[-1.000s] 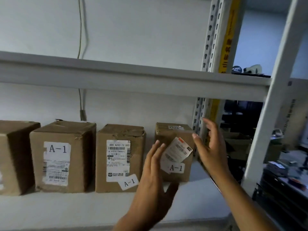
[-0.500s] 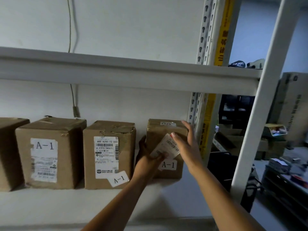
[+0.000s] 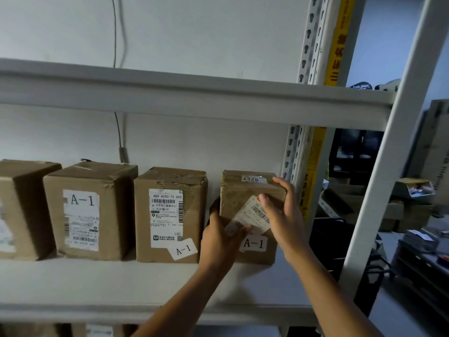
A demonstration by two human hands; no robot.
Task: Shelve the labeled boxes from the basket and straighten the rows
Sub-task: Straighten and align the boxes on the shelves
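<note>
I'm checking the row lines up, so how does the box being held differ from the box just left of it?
The held box looks smaller than the neighbouring box. Both hands, left and right, grip the held box; nothing touches the neighbour. The held box's shipping label sits crooked; the neighbour's is straight. Both are brown cardboard, tagged A-1, on the same shelf.

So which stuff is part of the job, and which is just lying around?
Part of the job:
rightmost A-1 box, held by left hand and right hand
three other boxes
shelf

Just lying about:
wall cable
clutter behind rack
</note>
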